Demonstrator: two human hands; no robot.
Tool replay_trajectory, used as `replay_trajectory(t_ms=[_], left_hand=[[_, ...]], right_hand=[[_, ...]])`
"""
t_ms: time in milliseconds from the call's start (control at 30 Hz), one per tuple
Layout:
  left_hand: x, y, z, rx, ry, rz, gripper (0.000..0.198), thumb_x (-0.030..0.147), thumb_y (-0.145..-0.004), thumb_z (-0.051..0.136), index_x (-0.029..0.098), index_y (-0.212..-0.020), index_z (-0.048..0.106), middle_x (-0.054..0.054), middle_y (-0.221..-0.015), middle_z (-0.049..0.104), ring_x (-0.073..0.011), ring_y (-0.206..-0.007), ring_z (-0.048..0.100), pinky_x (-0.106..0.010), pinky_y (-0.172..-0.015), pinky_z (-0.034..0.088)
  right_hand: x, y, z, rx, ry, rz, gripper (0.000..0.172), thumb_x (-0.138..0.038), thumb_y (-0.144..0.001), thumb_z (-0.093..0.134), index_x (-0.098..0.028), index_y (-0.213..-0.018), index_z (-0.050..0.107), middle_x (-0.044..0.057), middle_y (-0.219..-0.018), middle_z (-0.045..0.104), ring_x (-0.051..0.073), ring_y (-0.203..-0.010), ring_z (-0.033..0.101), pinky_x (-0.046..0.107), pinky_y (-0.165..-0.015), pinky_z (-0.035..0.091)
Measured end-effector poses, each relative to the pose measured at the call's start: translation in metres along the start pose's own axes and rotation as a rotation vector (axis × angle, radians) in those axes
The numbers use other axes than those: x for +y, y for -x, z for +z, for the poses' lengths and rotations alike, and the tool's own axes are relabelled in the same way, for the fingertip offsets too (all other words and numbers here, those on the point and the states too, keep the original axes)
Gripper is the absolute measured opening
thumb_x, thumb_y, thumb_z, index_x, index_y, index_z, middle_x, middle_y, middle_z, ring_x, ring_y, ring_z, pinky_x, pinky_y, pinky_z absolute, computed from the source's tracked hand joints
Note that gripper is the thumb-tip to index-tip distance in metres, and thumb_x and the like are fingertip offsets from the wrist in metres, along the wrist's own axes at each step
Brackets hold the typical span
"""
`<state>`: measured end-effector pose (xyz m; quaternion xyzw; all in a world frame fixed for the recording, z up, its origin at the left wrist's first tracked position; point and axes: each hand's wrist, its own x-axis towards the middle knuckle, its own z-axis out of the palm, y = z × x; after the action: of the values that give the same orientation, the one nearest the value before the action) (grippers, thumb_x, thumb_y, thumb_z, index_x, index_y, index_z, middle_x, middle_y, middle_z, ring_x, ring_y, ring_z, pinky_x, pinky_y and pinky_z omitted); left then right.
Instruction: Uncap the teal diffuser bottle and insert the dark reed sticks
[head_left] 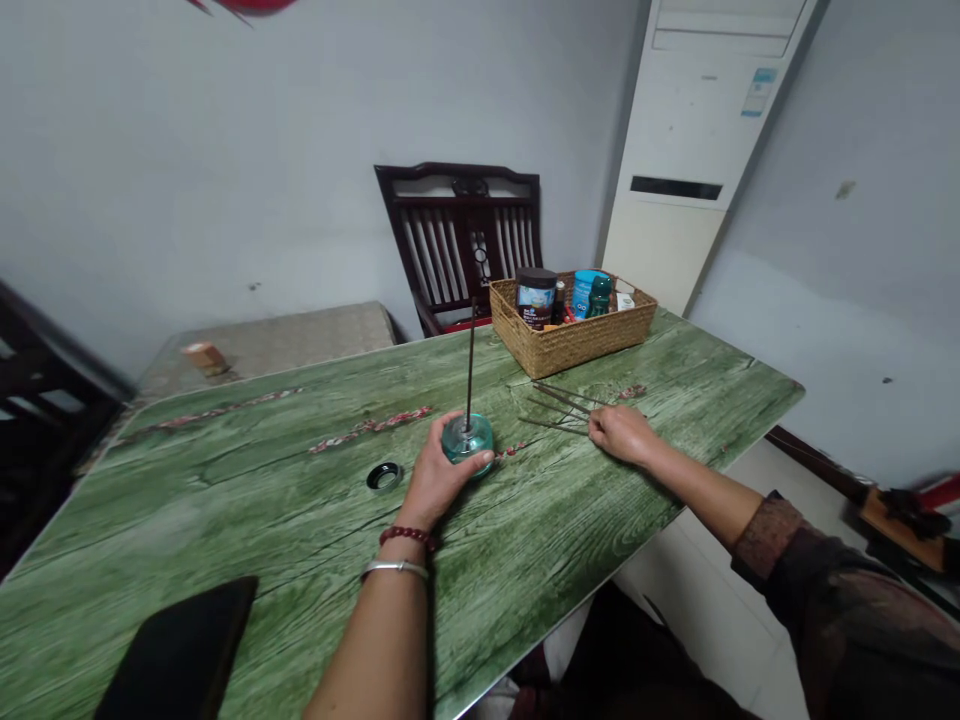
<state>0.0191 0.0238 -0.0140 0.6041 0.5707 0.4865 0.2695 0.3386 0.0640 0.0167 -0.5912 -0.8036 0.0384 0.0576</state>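
Observation:
My left hand (435, 478) is closed around a small teal glass diffuser bottle (474, 452) that rests on the table. A single dark reed stick (470, 375) stands nearly upright in the bottle's neck. To the right, my right hand (621, 434) is low over the tabletop, its fingers pinched on the ends of several thin dark reed sticks (556, 410), which fan out to the left. Beside my left hand a black ring-shaped cap (384, 476) lies on the table.
The green wood-patterned table (300, 500) carries a woven basket (570, 350) of jars and bottles at the back right. A black flat object (180, 655) lies at the front left. Behind the table stand a dark wooden chair (469, 205) and a white air conditioner (675, 140).

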Motion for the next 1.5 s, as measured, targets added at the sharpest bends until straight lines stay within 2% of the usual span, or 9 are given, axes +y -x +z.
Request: replay_trajectory(t_ms=[200,300,400,600,900,1033,1200,1333,1500], left_hand=[[0.0,0.001,0.0,-0.003,-0.019,-0.007,0.074,0.048,-0.063,0.085,0.025,-0.125,0.054,-0.01,-0.12,0.069,-0.0305,-0.108,0.068,-0.051,-0.1,0.051],[0.001,0.002,0.0,-0.011,-0.021,-0.012,0.075,0.048,-0.064,0.084,0.023,-0.127,0.053,-0.011,-0.12,0.068,-0.0301,-0.107,0.068,-0.051,-0.1,0.05],[0.003,0.003,0.0,-0.01,-0.007,-0.008,0.074,0.047,-0.064,0.084,0.024,-0.127,0.053,-0.01,-0.122,0.068,-0.0296,-0.108,0.067,-0.051,-0.101,0.05],[0.004,0.003,0.0,-0.005,0.04,0.006,0.073,0.045,-0.063,0.085,0.023,-0.125,0.054,-0.009,-0.121,0.067,-0.0281,-0.107,0.066,-0.05,-0.101,0.049],[0.004,0.003,0.001,-0.013,0.057,-0.006,0.075,0.045,-0.061,0.085,0.022,-0.124,0.053,-0.009,-0.118,0.067,-0.0277,-0.104,0.066,-0.047,-0.098,0.05],[0.003,0.002,0.001,-0.018,0.039,-0.001,0.077,0.049,-0.062,0.085,0.021,-0.127,0.052,-0.01,-0.119,0.068,-0.0297,-0.108,0.066,-0.048,-0.099,0.05],[0.002,0.001,0.0,-0.053,0.005,-0.022,0.075,0.052,-0.066,0.083,0.023,-0.127,0.051,-0.009,-0.115,0.07,-0.0294,-0.105,0.069,-0.047,-0.097,0.051],[0.002,0.0,-0.001,-0.051,-0.008,-0.01,0.076,0.053,-0.065,0.083,0.022,-0.128,0.052,-0.01,-0.116,0.071,-0.0297,-0.104,0.069,-0.047,-0.097,0.052],[-0.001,-0.001,0.0,-0.041,-0.024,0.002,0.075,0.054,-0.065,0.082,0.022,-0.127,0.053,-0.01,-0.114,0.072,-0.0302,-0.103,0.07,-0.048,-0.096,0.053]], right_hand=[[-0.013,-0.019,-0.026,0.161,-0.751,-0.016,0.009,-0.022,-0.082,0.059,-0.017,-0.084,0.065,0.002,-0.072,0.072,0.013,-0.057,0.061,0.022,-0.058,0.044],[-0.042,-0.031,-0.051,0.227,-1.201,-0.111,0.021,-0.032,-0.08,0.064,-0.018,-0.094,0.062,0.0,-0.077,0.074,0.009,-0.05,0.058,0.02,-0.051,0.044],[-0.079,-0.041,-0.07,0.261,-1.432,-0.273,0.027,-0.04,-0.079,0.069,-0.02,-0.093,0.06,0.001,-0.083,0.075,0.01,-0.057,0.063,0.02,-0.053,0.048],[-0.136,-0.065,-0.069,0.223,-1.474,-0.4,0.023,-0.038,-0.082,0.07,-0.021,-0.093,0.059,0.0,-0.086,0.072,0.01,-0.065,0.066,0.02,-0.055,0.051],[-0.166,-0.074,-0.027,0.227,-1.175,-0.336,0.01,-0.024,-0.077,0.074,-0.018,-0.082,0.068,-0.003,-0.075,0.069,0.012,-0.069,0.066,0.025,-0.067,0.054],[-0.149,-0.06,-0.025,0.294,-0.943,-0.326,0.013,-0.025,-0.079,0.076,-0.019,-0.09,0.075,0.001,-0.086,0.076,0.014,-0.076,0.068,0.026,-0.077,0.053],[-0.068,-0.044,-0.037,0.401,-0.607,-0.23,0.01,-0.023,-0.087,0.068,-0.019,-0.09,0.077,0.002,-0.087,0.078,0.015,-0.079,0.069,0.025,-0.079,0.048],[-0.012,-0.027,-0.034,0.226,-0.241,-0.052,0.015,-0.022,-0.089,0.063,-0.021,-0.091,0.078,0.004,-0.094,0.079,0.02,-0.089,0.071,0.026,-0.079,0.046],[0.001,-0.015,-0.013,0.01,0.019,0.02,0.022,-0.028,-0.092,0.059,-0.024,-0.103,0.078,0.008,-0.107,0.078,0.024,-0.102,0.071,0.027,-0.082,0.047]])
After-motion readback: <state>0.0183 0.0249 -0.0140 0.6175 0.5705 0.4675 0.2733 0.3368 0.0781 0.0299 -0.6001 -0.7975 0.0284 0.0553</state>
